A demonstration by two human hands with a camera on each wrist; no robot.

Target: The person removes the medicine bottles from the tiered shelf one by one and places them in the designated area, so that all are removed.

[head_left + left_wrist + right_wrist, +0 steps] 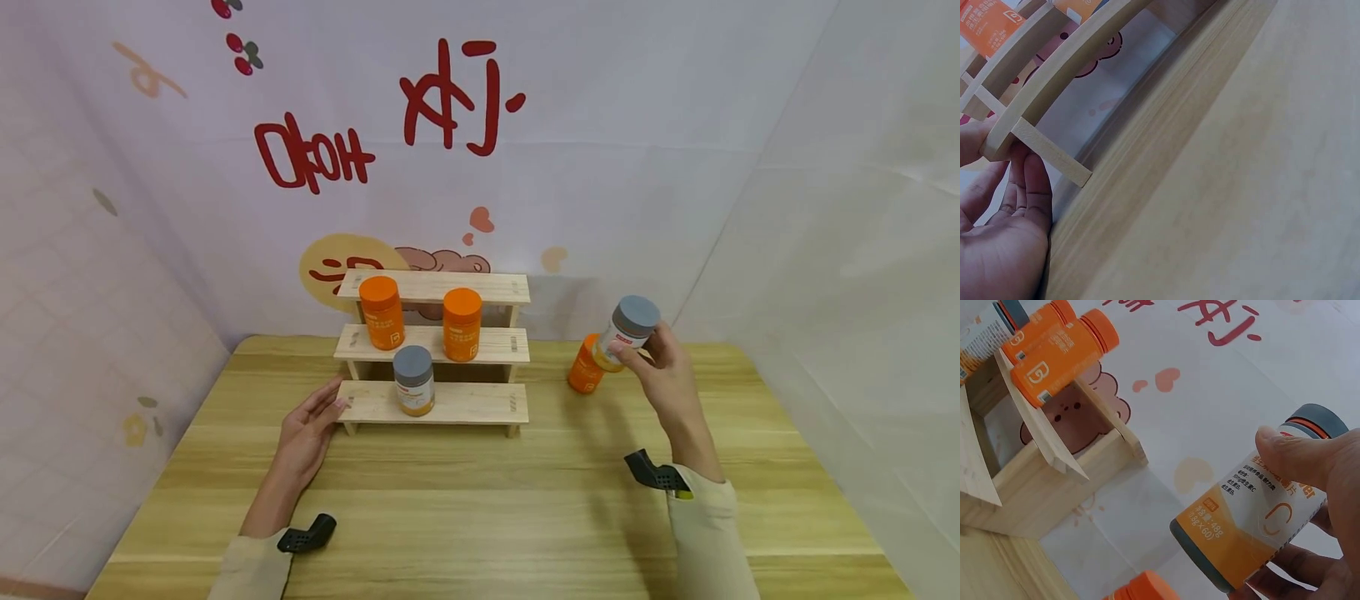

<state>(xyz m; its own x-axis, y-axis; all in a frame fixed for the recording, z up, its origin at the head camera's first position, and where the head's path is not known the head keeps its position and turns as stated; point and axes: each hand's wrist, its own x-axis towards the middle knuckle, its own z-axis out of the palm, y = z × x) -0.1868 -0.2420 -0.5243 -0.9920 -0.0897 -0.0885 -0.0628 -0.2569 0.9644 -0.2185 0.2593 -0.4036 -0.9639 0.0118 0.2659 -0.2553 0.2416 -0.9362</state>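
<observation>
My right hand (669, 379) grips a white-and-orange supplement bottle with a grey lid (1254, 506), lifted above the table at the right. The bottle tilts in the right wrist view, thumb on one side and fingers on the other. My left hand (306, 437) pinches the left end of the wooden step shelf (472, 402), its thumb at the lowest board and fingers beneath it. A matching grey-lidded bottle (414, 383) stands on the lowest step. Two orange bottles, one at left (383, 318) and one nearer the middle (461, 329), stand on the middle step.
Another orange bottle (584, 372) stands on the wood-grain table (465, 508), partly behind the held bottle in the head view. White printed cloth (637, 167) hangs behind the shelf and along both sides.
</observation>
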